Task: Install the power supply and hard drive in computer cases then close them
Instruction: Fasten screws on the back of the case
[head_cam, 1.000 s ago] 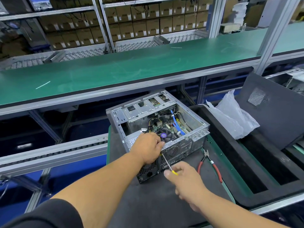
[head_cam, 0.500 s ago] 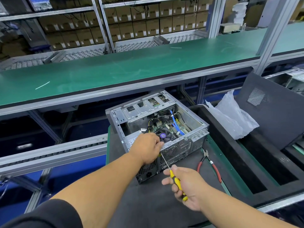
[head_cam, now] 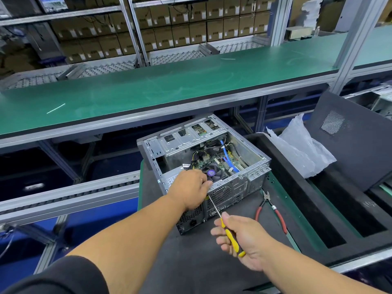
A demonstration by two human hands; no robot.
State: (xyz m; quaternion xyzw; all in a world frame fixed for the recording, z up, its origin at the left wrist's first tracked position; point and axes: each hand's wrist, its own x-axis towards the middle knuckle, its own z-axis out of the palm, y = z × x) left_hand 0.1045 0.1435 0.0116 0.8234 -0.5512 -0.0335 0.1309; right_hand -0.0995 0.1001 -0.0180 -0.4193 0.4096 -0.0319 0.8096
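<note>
An open grey computer case (head_cam: 250,168) lies on its side on a dark mat (head_cam: 191,262), its motherboard, fan and blue cable exposed. My left hand (head_cam: 189,189) grips the rear top edge of the case, over the power supply (head_cam: 172,179) in the near left corner. My right hand (head_cam: 246,240) holds a yellow-handled screwdriver (head_cam: 231,238). Its thin shaft points up toward the case's rear panel, with the tip hidden under my left hand. The black side panel (head_cam: 350,141) leans upright at the right.
Red-handled cutters (head_cam: 273,211) lie on the mat right of the case. A crumpled plastic bag (head_cam: 301,149) sits in a black foam tray (head_cam: 318,209). A green shelf (head_cam: 169,85) runs above and behind. A roller conveyor (head_cam: 63,194) is at the left.
My right hand slid back down the screwdriver, from near the shaft to the yellow handle, and moved slightly right. My left hand stayed on the case.
</note>
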